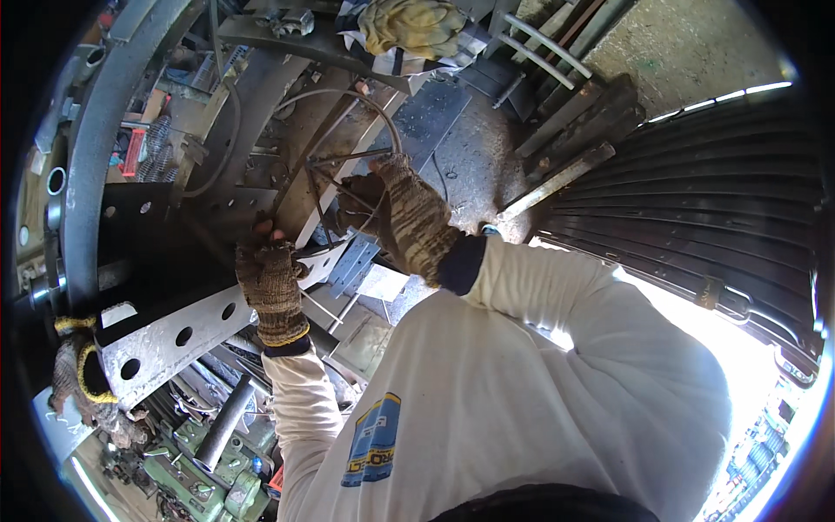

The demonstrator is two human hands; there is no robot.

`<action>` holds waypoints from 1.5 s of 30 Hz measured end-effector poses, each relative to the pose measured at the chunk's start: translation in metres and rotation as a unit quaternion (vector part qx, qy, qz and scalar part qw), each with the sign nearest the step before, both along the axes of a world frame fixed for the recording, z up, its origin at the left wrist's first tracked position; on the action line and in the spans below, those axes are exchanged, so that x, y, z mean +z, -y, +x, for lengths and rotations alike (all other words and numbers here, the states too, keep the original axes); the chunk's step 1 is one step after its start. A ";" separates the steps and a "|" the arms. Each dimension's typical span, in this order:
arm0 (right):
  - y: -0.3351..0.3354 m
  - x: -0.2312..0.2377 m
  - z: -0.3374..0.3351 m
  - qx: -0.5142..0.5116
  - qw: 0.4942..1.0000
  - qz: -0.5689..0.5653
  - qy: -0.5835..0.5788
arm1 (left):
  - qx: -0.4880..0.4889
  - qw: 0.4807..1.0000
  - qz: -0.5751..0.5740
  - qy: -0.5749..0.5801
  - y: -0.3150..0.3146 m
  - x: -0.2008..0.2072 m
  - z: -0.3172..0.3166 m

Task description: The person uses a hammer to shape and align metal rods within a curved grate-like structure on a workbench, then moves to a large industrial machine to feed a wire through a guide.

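My right hand (407,213), in a brown knitted work glove, is closed on a frame of thin metal rods (323,187). The frame's straight rods meet at angles, and a curved rod (380,106) arcs beyond the hand. My left hand (268,283) wears a similar glove with bare fingertips showing. Its fingers curl in at the edge of a long steel beam (161,352) with round holes; what they hold, if anything, is hidden. A worn glove (70,383) with yellow trim hangs over the beam's near left end.
A crumpled tan cloth (409,26) lies on a bench at the far side. Steel bars (578,122) are stacked to the right, near a dark ribbed shutter (696,191). Green machinery (196,478) stands low at the left, beneath a metal tube (224,424).
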State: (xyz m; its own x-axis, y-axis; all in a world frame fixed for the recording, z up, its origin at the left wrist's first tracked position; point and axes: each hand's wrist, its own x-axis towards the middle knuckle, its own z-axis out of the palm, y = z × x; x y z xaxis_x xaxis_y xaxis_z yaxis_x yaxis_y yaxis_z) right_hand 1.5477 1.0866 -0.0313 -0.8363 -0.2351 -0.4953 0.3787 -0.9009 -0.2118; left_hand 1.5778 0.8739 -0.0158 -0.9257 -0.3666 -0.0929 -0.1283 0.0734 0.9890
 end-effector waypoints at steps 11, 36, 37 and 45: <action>-0.022 0.004 -0.019 0.082 0.996 0.046 0.002 | -0.044 0.988 0.145 -0.035 0.006 -0.001 -0.001; -0.093 0.022 0.088 0.061 0.549 0.607 -0.571 | -0.203 0.933 -0.298 -0.008 -0.159 0.066 0.071; -0.103 0.033 0.089 0.081 0.435 0.665 -0.602 | -0.197 0.933 -0.300 -0.007 -0.151 0.058 0.074; -0.169 0.089 0.056 0.096 0.314 0.721 -0.611 | -0.243 0.732 -0.626 -0.113 -0.191 0.048 0.079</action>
